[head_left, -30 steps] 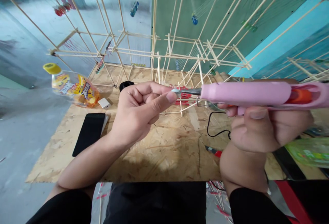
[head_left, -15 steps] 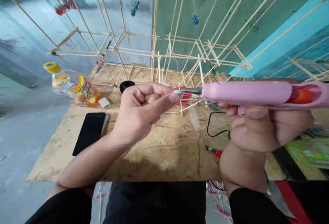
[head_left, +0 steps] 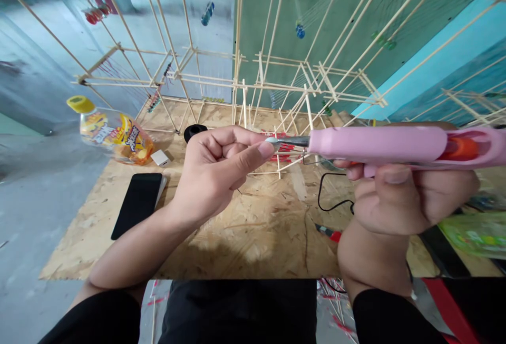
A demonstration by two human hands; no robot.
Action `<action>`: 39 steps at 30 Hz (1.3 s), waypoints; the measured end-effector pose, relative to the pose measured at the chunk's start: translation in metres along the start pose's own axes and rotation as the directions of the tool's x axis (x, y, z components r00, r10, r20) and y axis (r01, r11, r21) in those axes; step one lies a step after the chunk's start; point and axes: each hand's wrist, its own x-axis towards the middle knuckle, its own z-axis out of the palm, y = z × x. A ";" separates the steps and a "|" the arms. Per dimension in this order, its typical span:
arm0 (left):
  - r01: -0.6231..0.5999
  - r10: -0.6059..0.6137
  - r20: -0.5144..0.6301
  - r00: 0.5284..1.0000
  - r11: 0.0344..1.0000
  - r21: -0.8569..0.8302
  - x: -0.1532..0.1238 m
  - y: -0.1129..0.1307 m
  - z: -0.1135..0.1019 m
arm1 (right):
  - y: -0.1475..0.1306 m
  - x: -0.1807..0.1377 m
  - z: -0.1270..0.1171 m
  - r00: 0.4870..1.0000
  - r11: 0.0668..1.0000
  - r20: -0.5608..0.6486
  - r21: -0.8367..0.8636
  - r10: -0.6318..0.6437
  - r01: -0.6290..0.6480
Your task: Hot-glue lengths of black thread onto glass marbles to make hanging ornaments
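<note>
Between thumb and forefinger, my left hand (head_left: 217, 170) pinches a small pale, rounded piece (head_left: 271, 139), possibly a bead or marble; the fingertips hide most of it. A pink hot glue gun (head_left: 379, 144) lies level in my right hand (head_left: 411, 196), with the fingers wrapped under its body and round the handle. Its metal nozzle points left and meets the pale piece at my left fingertips. Behind the nozzle are red-and-white strips (head_left: 286, 151) by a small stick frame.
A wooden stick framework (head_left: 245, 88) with hanging glass pieces spans the back of the chipboard table (head_left: 253, 238). At left are a bottle (head_left: 118, 136), a white adapter (head_left: 160, 158) and a phone (head_left: 137, 204). A red-handled cutter (head_left: 328, 232) and black cable (head_left: 321, 196) lie near my right wrist.
The glue gun has shifted slightly left, and its nozzle now sits closer against the pale piece. My left hand has barely moved.
</note>
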 end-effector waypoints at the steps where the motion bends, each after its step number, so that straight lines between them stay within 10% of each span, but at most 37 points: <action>1: 0.002 -0.002 0.000 1.000 1.000 -0.004 0.000 0.000 0.000 | 0.002 0.000 -0.001 1.000 1.000 -0.001 -0.013 -0.006 0.006; 39: 0.001 -0.001 -0.013 1.000 1.000 -0.011 -0.001 -0.001 0.002 | 0.007 0.001 -0.001 0.997 0.998 -0.047 -0.010 -0.060 0.059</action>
